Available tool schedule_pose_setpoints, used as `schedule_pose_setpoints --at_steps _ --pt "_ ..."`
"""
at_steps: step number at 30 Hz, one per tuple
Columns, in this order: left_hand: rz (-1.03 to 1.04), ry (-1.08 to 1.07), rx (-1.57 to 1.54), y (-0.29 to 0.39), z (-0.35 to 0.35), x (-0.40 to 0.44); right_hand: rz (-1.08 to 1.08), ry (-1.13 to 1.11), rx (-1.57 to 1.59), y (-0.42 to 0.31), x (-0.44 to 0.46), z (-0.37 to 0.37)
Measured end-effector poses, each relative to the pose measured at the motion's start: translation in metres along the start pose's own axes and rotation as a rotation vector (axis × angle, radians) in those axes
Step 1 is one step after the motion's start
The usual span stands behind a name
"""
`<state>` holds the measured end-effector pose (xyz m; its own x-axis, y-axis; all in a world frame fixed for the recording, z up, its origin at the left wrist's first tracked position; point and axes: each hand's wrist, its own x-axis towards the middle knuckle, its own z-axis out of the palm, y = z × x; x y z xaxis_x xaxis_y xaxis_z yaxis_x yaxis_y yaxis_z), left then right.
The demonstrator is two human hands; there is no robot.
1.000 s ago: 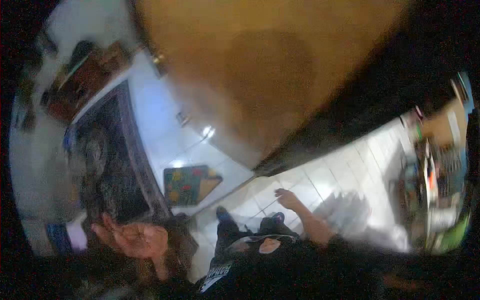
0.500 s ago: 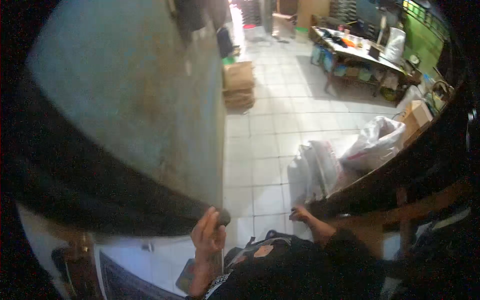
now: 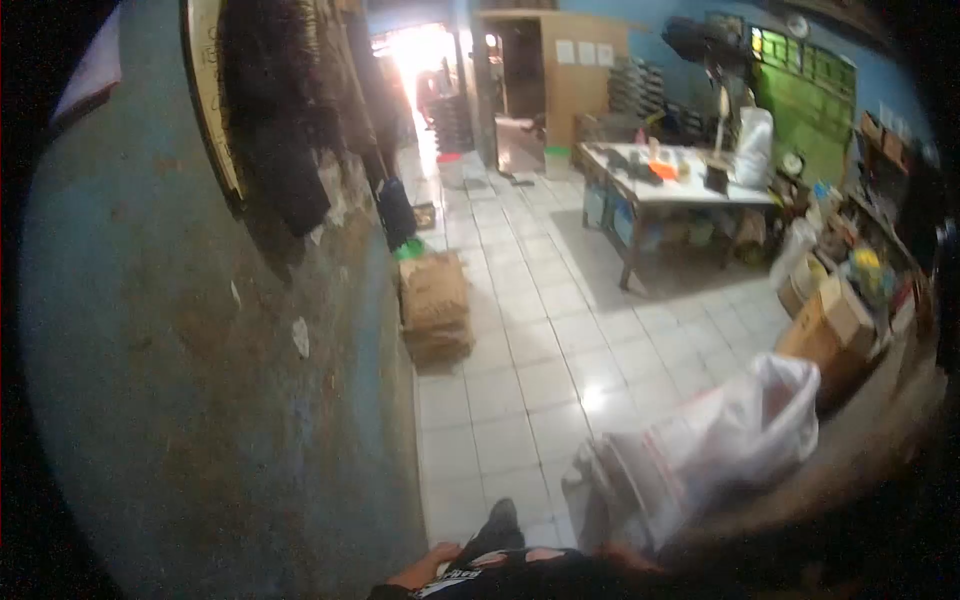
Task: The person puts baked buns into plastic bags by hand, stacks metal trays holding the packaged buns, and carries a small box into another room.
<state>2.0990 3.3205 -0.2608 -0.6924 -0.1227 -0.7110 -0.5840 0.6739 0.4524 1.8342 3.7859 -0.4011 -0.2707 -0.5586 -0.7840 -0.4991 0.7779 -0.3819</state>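
At the bottom edge of the view, part of my left hand (image 3: 440, 555) shows beside the wall, its fingers too blurred to make out. My right hand (image 3: 628, 556) is a dim smear low on the other side, close to a white woven sack (image 3: 700, 440). Whether it touches the sack I cannot tell. The sack's mouth gapes open and it leans over the floor on the right. Between my hands a dark shoe (image 3: 503, 518) steps out on the white tiles.
A scuffed blue wall (image 3: 230, 400) runs along the left, with dark cloths (image 3: 280, 120) hanging on it. Stacked brown cardboard (image 3: 437, 300) stands at its foot. Further off is a white-topped table (image 3: 685, 175) with items on it. A cardboard box (image 3: 830, 325) sits at right.
I have moved forward through the dark doorway into the room, and my view has tilted up. Both hands have sunk to the bottom edge; the sack and cardboard appear nearer.
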Motion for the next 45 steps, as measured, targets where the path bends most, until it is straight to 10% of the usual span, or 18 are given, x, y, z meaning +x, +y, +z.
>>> schedule_pose_setpoints --at_steps 3,5,8,13,23,28,31,34,45 --pt "0.222 0.018 0.341 0.017 -0.072 0.050 -0.348 0.349 0.721 -0.036 -0.034 -0.116" --pt "0.025 0.168 -0.058 0.027 -0.132 0.096 0.269 0.215 0.802 -0.050 -0.013 -0.175" --pt "0.046 0.076 -0.043 0.050 -0.249 0.187 0.217 0.450 1.397 -0.115 -0.024 -0.270" --pt "0.064 0.443 -0.425 0.142 -0.404 0.273 0.182 0.284 1.401 -0.056 0.098 -0.328" --pt "-0.064 0.056 -0.870 0.214 -0.570 0.438 0.389 0.062 1.180 0.066 0.341 -0.617" --pt "0.232 -0.285 -1.084 0.393 -0.709 0.529 -0.130 0.994 0.244 0.049 0.540 -0.964" --pt "0.368 -0.462 -1.199 0.513 -0.780 0.538 -0.304 0.668 1.140 -0.114 0.449 -1.187" --pt "0.537 -0.766 -1.291 0.576 -0.839 0.568 -0.362 0.693 1.030 -0.189 0.432 -1.320" --pt "0.576 -0.985 -1.205 0.633 -1.079 0.777 -0.103 0.575 1.120 -0.088 0.574 -1.580"
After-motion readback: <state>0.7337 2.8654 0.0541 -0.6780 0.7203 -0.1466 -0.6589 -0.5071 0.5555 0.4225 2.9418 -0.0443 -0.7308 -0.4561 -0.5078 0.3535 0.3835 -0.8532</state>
